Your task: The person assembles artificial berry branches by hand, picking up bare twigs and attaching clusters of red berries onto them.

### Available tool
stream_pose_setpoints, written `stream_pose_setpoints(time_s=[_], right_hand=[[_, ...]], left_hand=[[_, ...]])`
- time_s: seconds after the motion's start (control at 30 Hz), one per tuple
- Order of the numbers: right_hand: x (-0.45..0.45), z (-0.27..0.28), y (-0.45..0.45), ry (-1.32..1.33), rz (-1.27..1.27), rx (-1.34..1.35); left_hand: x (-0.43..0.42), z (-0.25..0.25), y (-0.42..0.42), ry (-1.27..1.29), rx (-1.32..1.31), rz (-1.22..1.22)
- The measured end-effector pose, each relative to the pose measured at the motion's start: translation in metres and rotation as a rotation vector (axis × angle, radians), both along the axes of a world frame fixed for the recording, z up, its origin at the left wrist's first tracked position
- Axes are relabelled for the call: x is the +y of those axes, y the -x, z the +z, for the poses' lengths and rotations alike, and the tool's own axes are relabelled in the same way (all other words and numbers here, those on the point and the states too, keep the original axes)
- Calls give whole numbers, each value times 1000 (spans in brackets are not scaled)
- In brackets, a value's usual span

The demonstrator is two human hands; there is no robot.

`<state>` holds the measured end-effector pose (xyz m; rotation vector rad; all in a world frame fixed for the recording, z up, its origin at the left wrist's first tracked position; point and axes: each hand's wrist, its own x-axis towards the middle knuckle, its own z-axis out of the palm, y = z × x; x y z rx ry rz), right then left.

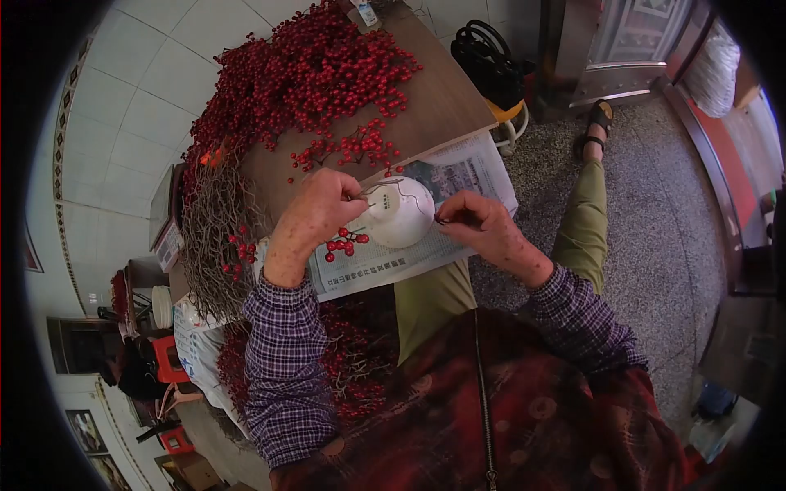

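Observation:
My left hand [318, 214] is closed in a pinch on a thin brown stem, with a few red berries [344, 244] hanging just below its fingers. A thin wire-like strand runs from there over a white upturned bowl [401, 214]. On the bowl's right side my right hand [481, 229] pinches a small dark piece at its fingertips, too small to make out. Under the bowl lies a newspaper [360, 278] at the table's edge. A loose berry sprig [364, 146] rests on the table just above the hands.
A big heap of red berry branches [303, 78] covers the back of the wooden table [434, 98]. Bare twigs [213, 237] hang over its left side. Black hoses [489, 61] on a yellow machine stand beyond the right corner. Red stools [169, 360] are at the lower left.

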<state>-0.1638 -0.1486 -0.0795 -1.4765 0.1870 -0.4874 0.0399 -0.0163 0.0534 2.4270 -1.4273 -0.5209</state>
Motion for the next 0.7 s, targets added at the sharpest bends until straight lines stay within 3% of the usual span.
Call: stream_pose_setpoints(time_s=[0.1, 0.3, 0.47, 0.5, 0.57, 0.7], right_hand=[[-1, 3, 1, -24, -28, 103], [-10, -9, -1, 49, 10, -10], [-7, 5, 5, -346, 127, -42], [-4, 8, 8, -349, 122, -29], [-1, 12, 10, -409, 209, -32], [-4, -4, 13, -700, 379, -76]], left_hand=[[3, -3, -3, -27, 121, 58], [14, -5, 7, 26, 412, 157], [26, -11, 39, 122, 841, 299], [27, -16, 47, 117, 854, 299], [29, -24, 61, 169, 1139, 346], [30, -36, 75, 253, 1340, 369]])
